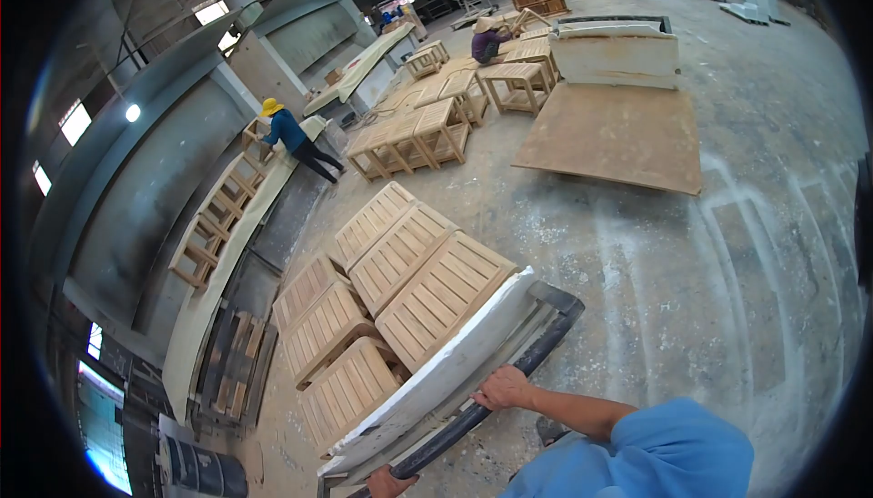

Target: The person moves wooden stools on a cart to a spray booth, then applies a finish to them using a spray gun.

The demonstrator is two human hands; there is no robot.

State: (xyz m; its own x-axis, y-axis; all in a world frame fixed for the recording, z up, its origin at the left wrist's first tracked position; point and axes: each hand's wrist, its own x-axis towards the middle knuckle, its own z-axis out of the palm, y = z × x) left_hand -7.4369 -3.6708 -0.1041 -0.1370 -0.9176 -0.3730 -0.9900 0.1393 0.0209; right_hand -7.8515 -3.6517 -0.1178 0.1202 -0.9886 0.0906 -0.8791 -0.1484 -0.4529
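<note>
My right hand (505,389) is wrapped round the dark handle bar (556,339) of a cart. Further down the same bar, at the bottom of the view, the fingers of my left hand (391,482) are closed on it. Just beyond the bar rises the cart's white end panel (486,339). In front of that panel, the cart carries several small slatted wooden tables (446,298) in two rows, tops facing up. The cart's bed under them is hidden.
Ahead to the right stands another flat cart (609,134) with a white end panel. A worker in a yellow hat (289,132) handles a wooden frame at a long bench (241,243). Further back, another person (489,41) sits among wooden tables (409,134). A dark drum (205,469) stands lower left.
</note>
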